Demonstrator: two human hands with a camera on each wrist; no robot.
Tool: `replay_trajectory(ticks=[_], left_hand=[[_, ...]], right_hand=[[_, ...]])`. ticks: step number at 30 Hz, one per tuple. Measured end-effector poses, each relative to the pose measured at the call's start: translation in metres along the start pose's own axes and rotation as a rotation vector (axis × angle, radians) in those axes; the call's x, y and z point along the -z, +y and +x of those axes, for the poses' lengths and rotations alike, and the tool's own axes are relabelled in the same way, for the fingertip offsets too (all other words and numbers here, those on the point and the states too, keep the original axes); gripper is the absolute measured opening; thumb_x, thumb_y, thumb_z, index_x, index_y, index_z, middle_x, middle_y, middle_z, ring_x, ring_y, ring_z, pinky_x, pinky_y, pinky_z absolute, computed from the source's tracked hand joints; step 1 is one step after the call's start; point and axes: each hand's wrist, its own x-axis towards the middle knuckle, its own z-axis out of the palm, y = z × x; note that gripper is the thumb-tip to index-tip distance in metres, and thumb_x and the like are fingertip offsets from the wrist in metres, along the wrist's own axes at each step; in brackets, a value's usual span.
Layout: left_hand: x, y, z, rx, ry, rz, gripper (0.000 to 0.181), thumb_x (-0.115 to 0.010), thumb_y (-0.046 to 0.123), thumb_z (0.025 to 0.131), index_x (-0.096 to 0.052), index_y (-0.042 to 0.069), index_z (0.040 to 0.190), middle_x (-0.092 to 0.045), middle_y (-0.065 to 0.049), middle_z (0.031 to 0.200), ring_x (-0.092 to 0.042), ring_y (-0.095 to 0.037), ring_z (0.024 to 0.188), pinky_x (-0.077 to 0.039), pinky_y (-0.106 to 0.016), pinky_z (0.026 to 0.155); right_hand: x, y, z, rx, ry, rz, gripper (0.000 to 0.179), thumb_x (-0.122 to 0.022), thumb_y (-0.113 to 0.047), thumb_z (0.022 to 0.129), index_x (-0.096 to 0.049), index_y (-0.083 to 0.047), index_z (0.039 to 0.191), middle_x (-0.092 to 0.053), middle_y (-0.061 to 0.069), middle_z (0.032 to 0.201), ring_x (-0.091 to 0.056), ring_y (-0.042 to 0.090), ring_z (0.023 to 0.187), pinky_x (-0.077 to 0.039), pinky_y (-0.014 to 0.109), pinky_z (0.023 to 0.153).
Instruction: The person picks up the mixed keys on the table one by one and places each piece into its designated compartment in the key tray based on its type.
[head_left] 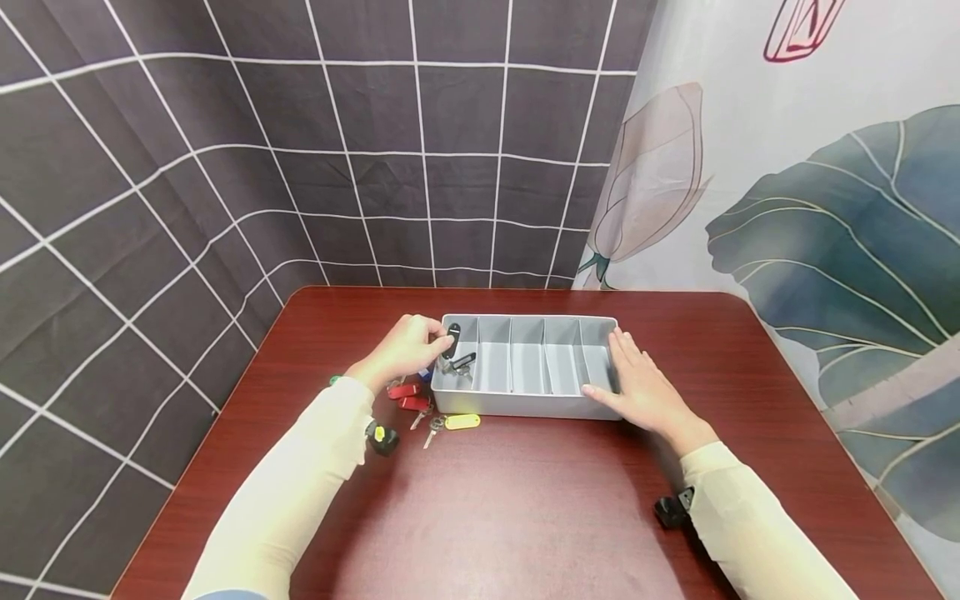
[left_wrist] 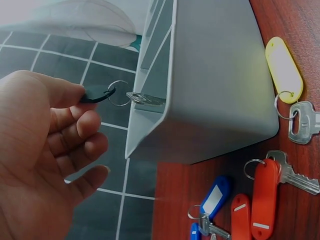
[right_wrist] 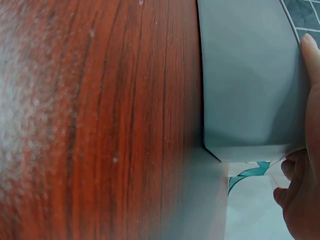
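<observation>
My left hand (head_left: 405,343) pinches a black key tag (left_wrist: 95,97) between thumb and fingers, over the leftmost compartment of a grey divided box (head_left: 517,406). A split ring and a key (left_wrist: 146,99) hang from the tag, the key reaching past the box rim. Another black key tag (head_left: 464,360) lies inside that same compartment. At the box's other end, my right hand (head_left: 643,390) rests with straight fingers along the end wall and its thumb at the front rim.
By the box's left front corner lie a yellow key tag (head_left: 462,422) with its key, red key tags (left_wrist: 264,200) and blue key tags (left_wrist: 216,196). The other compartments (head_left: 528,367) show bare floors. A dark gridded curtain (head_left: 465,192) hangs behind the reddish wooden table (head_left: 480,508).
</observation>
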Motion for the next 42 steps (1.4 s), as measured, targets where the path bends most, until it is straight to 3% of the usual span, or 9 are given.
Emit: replay_trajectory(ticks=[11,19,28,42], left_hand=[[-0.011,-0.006,0.005,-0.040,-0.021,0.032,0.021,-0.064,0.021,0.090,-0.071,0.009,0.074,-0.047,0.008,0.047,-0.047,-0.011,0.052,-0.040,-0.029,0.058],[-0.018,-0.015,0.008,-0.027,-0.037,0.062,0.024,-0.064,0.022,0.091,-0.071,0.007,0.073,-0.049,0.008,0.048,-0.048,-0.012,0.054,-0.040,-0.029,0.059],[-0.025,-0.021,0.010,-0.074,-0.022,0.110,0.022,-0.066,0.024,0.089,-0.073,0.009,0.074,-0.057,0.011,0.055,-0.051,-0.010,0.058,-0.042,-0.029,0.060],[-0.029,-0.019,0.013,-0.040,-0.023,0.156,0.015,-0.072,0.026,0.085,-0.075,0.016,0.073,-0.062,0.012,0.061,-0.052,-0.010,0.059,-0.042,-0.027,0.058]], right_hand=[[-0.001,0.001,0.000,-0.004,-0.002,0.013,0.108,-0.055,-0.068,0.084,-0.013,0.007,0.150,-0.007,0.021,0.158,-0.009,0.038,0.144,-0.015,0.059,0.111],[-0.002,0.002,0.001,0.004,0.008,0.014,0.108,-0.055,-0.067,0.084,-0.013,0.007,0.149,-0.007,0.022,0.158,-0.012,0.040,0.143,-0.015,0.059,0.111],[-0.001,0.002,0.001,0.007,0.008,0.010,0.108,-0.055,-0.067,0.084,-0.013,0.008,0.149,-0.008,0.023,0.157,-0.013,0.041,0.143,-0.017,0.059,0.110],[0.001,0.000,0.000,0.009,0.009,0.014,0.108,-0.056,-0.067,0.084,-0.013,0.007,0.149,-0.009,0.023,0.157,-0.013,0.040,0.143,-0.018,0.060,0.109]])
